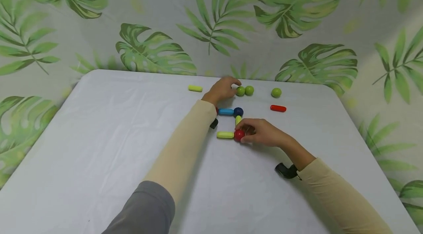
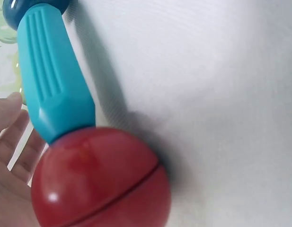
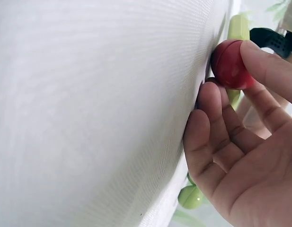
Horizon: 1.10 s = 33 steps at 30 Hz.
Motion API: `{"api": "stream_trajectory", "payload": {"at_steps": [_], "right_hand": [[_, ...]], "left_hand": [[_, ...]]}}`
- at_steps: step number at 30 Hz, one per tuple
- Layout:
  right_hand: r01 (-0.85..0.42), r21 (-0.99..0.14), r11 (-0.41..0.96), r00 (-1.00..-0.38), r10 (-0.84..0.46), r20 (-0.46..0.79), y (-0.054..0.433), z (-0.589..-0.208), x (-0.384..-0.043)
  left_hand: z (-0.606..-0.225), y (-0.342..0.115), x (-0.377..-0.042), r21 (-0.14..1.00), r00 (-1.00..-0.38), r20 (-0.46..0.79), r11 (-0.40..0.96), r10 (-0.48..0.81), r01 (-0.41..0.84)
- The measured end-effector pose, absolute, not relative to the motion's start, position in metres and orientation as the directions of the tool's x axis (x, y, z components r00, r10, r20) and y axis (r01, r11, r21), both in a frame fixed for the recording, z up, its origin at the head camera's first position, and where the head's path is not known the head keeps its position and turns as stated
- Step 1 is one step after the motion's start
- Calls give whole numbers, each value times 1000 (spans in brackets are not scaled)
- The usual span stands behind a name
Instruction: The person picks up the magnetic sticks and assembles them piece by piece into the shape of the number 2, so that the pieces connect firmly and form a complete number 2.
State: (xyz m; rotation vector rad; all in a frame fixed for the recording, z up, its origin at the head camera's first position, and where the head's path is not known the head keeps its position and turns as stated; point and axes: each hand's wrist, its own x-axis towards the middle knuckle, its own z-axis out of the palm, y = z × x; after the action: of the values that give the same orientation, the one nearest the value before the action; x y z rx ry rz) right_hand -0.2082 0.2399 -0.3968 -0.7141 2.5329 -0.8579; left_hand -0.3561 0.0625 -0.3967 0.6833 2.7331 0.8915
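Observation:
My right hand point(image 1: 262, 132) pinches a red ball point(image 1: 239, 135) between thumb and fingers, clearly seen in the right wrist view. One yellow-green rod point(image 1: 225, 135) joins this ball from the left, and another yellow-green rod point(image 1: 238, 119) runs up to a dark blue ball point(image 1: 238, 112). From there a blue rod point(image 1: 226, 112) leads left to a second red ball point(image 2: 103, 179), mostly hidden by the left arm in the head view. Beyond that row, my left hand point(image 1: 224, 88) reaches out with loosely extended fingers, at or beside a green ball point(image 1: 240, 91); contact is unclear.
A second green ball point(image 1: 249, 90) sits against the first, and a third green ball point(image 1: 276, 92) stands farther right. A loose red rod point(image 1: 278, 108) lies below it. Left of my left hand lies a yellow-green rod point(image 1: 195, 88). Leaf-patterned cloth point(image 1: 224, 25) rises behind the white table point(image 1: 109, 146).

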Motion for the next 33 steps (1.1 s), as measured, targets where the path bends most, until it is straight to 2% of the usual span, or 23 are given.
{"api": "stream_trajectory", "payload": {"at_steps": [7,15,24,33], "right_hand": [[-347,-650,676,-801,-574,-169,239,-397,-209],[-330,-649,685,-803,-565,-189,239,-395,-208],[-312,-646,697,-805,-555,-209,239,-394,-210],[-299,-642,706,-805,-547,-227,238,-394,-209]], "left_hand": [[-398,65,-355,604,-866,-48,705,497,371],[-405,69,-355,593,-887,14,710,461,378],[-404,62,-359,553,-861,-9,720,508,419],[-403,52,-361,550,-871,-32,736,491,395]]}}
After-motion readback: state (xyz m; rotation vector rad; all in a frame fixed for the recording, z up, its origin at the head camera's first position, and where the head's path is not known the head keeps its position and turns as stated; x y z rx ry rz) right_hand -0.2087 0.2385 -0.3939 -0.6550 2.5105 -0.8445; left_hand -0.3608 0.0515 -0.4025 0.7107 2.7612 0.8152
